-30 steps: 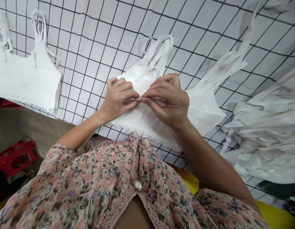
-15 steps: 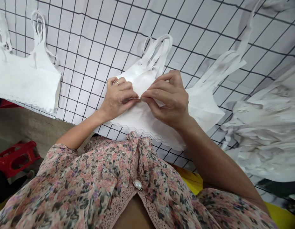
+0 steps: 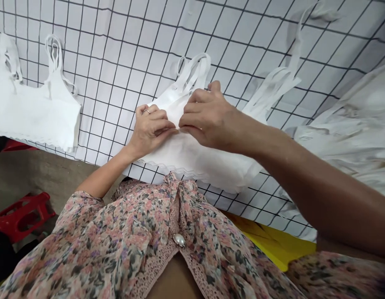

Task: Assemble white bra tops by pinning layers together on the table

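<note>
A white crop top (image 3: 192,155) with doubled straps lies against a white board (image 3: 117,54) ruled in a black grid, its scalloped hem just above the person's floral blouse (image 3: 95,245). The left hand (image 3: 150,133) has its grip clamped on a thin metal pin (image 3: 171,129) and the top's cloth; the right hand (image 3: 207,118) grips a fold of the top just beside the pin. Another white top (image 3: 36,112) sits to the left, a heap of white garments (image 3: 348,137) lies right, and a red plastic stool (image 3: 22,216) stands on the floor (image 3: 30,174).
</note>
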Demonstrator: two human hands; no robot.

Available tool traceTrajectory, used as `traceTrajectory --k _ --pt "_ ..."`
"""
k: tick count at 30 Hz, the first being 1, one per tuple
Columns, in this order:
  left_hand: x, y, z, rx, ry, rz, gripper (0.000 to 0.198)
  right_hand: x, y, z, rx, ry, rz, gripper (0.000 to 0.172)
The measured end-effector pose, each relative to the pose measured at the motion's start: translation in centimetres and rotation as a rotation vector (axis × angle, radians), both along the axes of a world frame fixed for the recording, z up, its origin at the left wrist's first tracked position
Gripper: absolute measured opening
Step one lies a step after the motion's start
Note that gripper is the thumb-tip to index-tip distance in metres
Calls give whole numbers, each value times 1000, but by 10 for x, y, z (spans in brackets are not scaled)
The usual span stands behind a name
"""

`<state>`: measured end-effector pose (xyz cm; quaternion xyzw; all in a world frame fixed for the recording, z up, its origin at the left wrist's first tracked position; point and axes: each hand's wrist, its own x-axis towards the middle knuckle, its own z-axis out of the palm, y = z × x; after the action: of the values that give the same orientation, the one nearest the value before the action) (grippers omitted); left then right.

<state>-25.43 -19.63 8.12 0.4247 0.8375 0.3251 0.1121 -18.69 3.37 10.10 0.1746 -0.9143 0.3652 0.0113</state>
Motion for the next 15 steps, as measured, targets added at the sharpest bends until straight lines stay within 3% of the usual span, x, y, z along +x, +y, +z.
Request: traceTrajectory --k 5,11,15 --pt "-4 0 1 65 -38 1 20 -14 22 1 27 -34 -31 41" --pt "-5 -2 2 84 -44 -12 21 -30 37 7 73 -124 175 43" --pt "-6 -4 0 45 -55 -8 21 -56 58 16 23 -176 144 43"
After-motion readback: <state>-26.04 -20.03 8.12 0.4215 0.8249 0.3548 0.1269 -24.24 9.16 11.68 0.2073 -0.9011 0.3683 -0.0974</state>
